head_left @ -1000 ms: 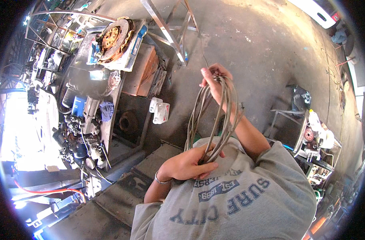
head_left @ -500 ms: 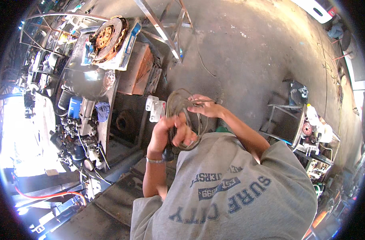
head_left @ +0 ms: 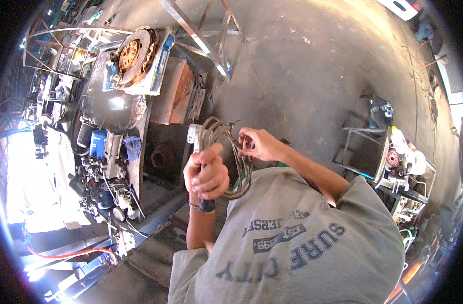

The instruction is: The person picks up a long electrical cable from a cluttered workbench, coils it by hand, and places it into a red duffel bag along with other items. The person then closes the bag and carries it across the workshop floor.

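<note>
A looped coil of greyish-brown cable [head_left: 217,129] hangs in front of my chest. My left hand [head_left: 207,175] is closed in a fist around one side of the coil. A black, rounded end piece [head_left: 207,205] with a yellowish ring pokes out below that fist. On the coil's other side, my right hand [head_left: 259,144] has thumb and fingers pinched together at a strand of the cable. Its fingertips partly hide the strand. Behind the coil, a white plastic container [head_left: 193,133] shows in part.
To the left, a cluttered bench carries a rusty clutch disc [head_left: 135,55], a blue filter [head_left: 97,144], a blue cloth [head_left: 132,148] and many metal parts. A metal frame [head_left: 196,38] stands ahead. At right is a low metal stand [head_left: 365,152] with bottles and parts beside it.
My left hand has turned and tightened into a fist around the coil. My right hand has drawn slightly down, its fingers now pinched. The cable end trailing over the floor has pulled in.
</note>
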Motion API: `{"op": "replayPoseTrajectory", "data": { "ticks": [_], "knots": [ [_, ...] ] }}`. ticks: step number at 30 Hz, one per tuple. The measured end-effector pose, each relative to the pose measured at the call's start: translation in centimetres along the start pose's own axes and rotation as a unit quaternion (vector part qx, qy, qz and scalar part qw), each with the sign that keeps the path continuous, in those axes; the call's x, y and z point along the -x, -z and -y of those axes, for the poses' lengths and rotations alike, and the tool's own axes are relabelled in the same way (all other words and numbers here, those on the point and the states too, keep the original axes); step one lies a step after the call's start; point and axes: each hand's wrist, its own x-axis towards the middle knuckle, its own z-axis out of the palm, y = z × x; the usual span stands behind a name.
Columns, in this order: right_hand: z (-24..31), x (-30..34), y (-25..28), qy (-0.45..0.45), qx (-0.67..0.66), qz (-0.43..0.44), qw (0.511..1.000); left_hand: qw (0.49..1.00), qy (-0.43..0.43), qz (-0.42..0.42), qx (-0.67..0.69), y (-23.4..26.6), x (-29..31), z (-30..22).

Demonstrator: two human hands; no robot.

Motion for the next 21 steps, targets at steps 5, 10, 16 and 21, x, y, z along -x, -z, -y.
{"op": "replayPoseTrajectory", "data": {
  "ticks": [5,10,16,21],
  "knots": [
    [-4.3,-0.1,-2.3,0.062,-0.242,0.009,0.968,0.991,0.055,0.108,0.049,-0.5,-1.0,2.6],
    [-4.7,0.6,-3.2,-0.142,-0.528,0.056,0.835,0.976,0.068,0.177,0.109,-0.5,-1.4,2.0],
    [-4.5,0.5,-3.2,-0.157,-0.563,0.080,0.808,0.989,0.011,0.138,0.045,-0.3,-0.9,1.5],
    [-5.8,0.2,-3.0,-0.134,-0.571,0.126,0.800,0.992,-0.005,0.124,-0.036,1.3,-0.8,1.2]
  ]
}}
